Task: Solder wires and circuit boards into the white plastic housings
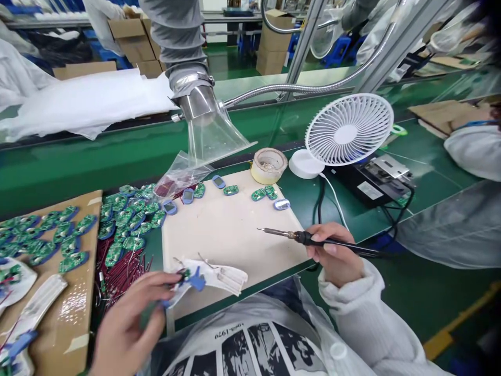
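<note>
My right hand (338,256) is closed round the black handle of a soldering iron (313,240), whose metal tip points left over a beige work mat (230,230). My left hand (129,324), low at the mat's near left corner, pinches a small green circuit board with a blue part (191,279). A white padded holder (223,277) lies just right of that board. A big pile of green circuit boards (129,214) and red wires (121,271) lies left of the mat.
A clear fume-extraction hood (211,130) hangs over the mat's far edge. A tape roll (268,165), a white desk fan (348,129) and a black soldering station (371,180) stand at the back right. A cardboard sheet (78,308) holds more boards. Another person's white sleeve (473,149) shows at the right.
</note>
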Motion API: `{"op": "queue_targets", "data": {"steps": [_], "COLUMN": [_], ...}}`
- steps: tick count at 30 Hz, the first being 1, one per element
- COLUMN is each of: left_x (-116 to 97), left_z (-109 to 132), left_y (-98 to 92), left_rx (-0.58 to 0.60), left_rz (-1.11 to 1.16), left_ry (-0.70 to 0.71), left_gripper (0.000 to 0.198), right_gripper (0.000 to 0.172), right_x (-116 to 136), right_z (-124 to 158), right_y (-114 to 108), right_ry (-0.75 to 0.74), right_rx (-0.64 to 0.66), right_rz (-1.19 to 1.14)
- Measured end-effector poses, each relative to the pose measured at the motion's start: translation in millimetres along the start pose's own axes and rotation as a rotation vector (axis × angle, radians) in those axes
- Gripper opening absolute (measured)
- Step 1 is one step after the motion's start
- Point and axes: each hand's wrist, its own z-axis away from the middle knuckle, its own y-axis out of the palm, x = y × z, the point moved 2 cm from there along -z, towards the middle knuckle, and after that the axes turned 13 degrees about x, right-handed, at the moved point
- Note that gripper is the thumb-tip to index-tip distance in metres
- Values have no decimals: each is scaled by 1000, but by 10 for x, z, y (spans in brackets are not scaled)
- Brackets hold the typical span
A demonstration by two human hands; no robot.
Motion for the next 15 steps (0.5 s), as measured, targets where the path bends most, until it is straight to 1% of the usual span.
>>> {"op": "queue_targets", "data": {"steps": [2, 3, 5, 7, 8, 9, 10, 11, 12, 13, 15], "left_x": [-87, -140, -262, -370, -404, -415, -399, -353, -277, -180, 35], "left_z": [-215, -317, -503, -664, -738, -812, -886, -962, -1039, -1113, -1246], "left_y": [250, 358, 519, 583, 576, 543, 486, 411, 322, 225, 52], "left_rx": [-28, -5, 109, 228, 264, 281, 265, 221, 153, 63, -80], "left_rz": [82, 87, 57, 25, 15, 13, 15, 14, -5, -56, -280], "left_ry": [55, 79, 149, 237, 285, 319, 328, 298, 221, 102, -189], "left_gripper": [28, 29, 35, 44, 47, 48, 44, 36, 28, 22, 21], "right_gripper": [12, 13, 13, 12, 12, 12, 13, 13, 13, 14, 14], "right_x": [-6, -8, -7, 7, 18, 31, 44, 58, 70, 80, 92], "right_z": [-23, -35, -57, -79, -87, -92, -95, -94, -91, -87, -80], "right_y": [-5, -4, 2, 6, 5, 3, 0, -4, -6, -5, 5], "right_ry": [3, 10, 24, 17, 7, -5, -19, -30, -36, -39, -35], "right_rx": [-20, -29, -37, -31, -28, -27, -28, -32, -32, -29, -21], "right_rz": [27, 41, 56, 53, 50, 49, 50, 52, 54, 54, 56]}}
